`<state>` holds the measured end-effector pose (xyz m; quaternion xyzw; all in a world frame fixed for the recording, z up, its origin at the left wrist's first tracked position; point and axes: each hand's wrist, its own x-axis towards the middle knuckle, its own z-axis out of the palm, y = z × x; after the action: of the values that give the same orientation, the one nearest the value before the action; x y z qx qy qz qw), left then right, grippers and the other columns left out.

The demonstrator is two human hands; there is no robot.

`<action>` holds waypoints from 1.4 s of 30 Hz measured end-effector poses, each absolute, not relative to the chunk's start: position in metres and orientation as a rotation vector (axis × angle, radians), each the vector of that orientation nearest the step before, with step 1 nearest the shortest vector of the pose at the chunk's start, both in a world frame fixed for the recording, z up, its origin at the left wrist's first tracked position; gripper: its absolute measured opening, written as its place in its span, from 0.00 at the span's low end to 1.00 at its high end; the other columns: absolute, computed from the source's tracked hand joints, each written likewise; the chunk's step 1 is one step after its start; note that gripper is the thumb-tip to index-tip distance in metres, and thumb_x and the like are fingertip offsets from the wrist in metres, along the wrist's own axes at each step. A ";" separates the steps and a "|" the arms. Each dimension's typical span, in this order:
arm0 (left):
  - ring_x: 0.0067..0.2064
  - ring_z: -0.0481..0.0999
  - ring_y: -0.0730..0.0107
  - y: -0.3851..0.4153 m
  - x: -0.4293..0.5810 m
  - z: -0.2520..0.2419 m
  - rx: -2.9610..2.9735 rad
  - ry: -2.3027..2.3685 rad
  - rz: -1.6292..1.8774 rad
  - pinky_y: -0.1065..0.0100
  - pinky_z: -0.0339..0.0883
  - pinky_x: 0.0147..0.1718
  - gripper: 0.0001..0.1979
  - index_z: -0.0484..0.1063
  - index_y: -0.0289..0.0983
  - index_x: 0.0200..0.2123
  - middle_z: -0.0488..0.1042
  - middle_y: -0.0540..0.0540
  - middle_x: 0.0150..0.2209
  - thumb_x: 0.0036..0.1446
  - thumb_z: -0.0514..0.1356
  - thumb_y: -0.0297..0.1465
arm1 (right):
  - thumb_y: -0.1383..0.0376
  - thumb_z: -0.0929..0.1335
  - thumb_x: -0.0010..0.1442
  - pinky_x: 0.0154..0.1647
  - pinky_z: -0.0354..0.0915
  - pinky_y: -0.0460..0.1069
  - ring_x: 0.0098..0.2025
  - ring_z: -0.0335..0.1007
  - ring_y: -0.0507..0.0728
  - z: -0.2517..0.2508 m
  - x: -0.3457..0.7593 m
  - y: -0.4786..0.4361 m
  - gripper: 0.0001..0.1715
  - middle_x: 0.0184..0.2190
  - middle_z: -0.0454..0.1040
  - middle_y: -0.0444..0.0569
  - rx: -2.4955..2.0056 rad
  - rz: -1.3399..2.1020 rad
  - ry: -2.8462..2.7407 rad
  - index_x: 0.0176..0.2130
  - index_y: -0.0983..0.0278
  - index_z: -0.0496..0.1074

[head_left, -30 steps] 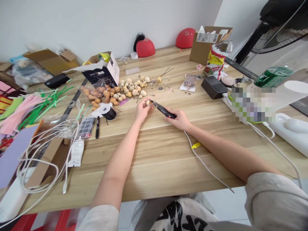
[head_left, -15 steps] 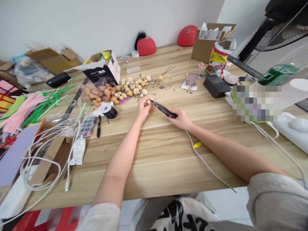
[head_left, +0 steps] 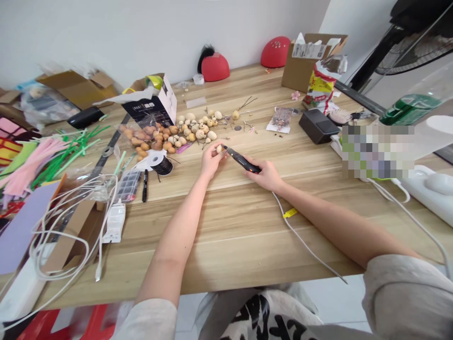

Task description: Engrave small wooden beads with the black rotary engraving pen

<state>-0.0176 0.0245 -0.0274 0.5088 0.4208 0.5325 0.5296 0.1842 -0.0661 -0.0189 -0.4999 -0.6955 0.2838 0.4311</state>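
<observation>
Head view. Left hand [head_left: 212,162]: narrowly closed, holding a small gourd [head_left: 219,149], which is mostly hidden within that hand. Right hand [head_left: 265,175]: closed around a black pen drill [head_left: 242,160], its tip just beside the gourd; whether they touch is hard to make out. Hardly anything has shifted since half a second ago. Beyond the pen drill: a heap of gourds [head_left: 184,132] and a spool of black cord [head_left: 163,166]. Nearer the viewer than the pen drill: a white cord [head_left: 300,241].
</observation>
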 end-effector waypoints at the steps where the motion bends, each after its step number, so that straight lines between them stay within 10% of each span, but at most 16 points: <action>1: 0.37 0.80 0.68 0.024 -0.018 -0.027 1.216 1.004 1.265 0.66 0.75 0.40 0.21 0.75 0.37 0.46 0.80 0.46 0.36 0.47 0.72 0.31 | 0.68 0.71 0.52 0.60 0.68 0.53 0.58 0.74 0.67 -0.019 0.184 -0.066 0.31 0.55 0.78 0.47 -1.253 0.705 -1.727 0.57 0.65 0.77; 42: 0.35 0.77 0.73 0.022 -0.016 -0.025 1.193 0.994 1.286 0.69 0.73 0.38 0.19 0.77 0.38 0.45 0.79 0.47 0.37 0.49 0.71 0.33 | 0.67 0.70 0.52 0.55 0.71 0.53 0.53 0.78 0.66 -0.015 0.184 -0.068 0.31 0.53 0.79 0.44 -1.302 0.704 -1.781 0.56 0.62 0.77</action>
<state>-0.0159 0.0223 -0.0253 0.5004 0.4168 0.5397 0.5335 0.1838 -0.0683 -0.0153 -0.5150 -0.7044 0.2786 0.4012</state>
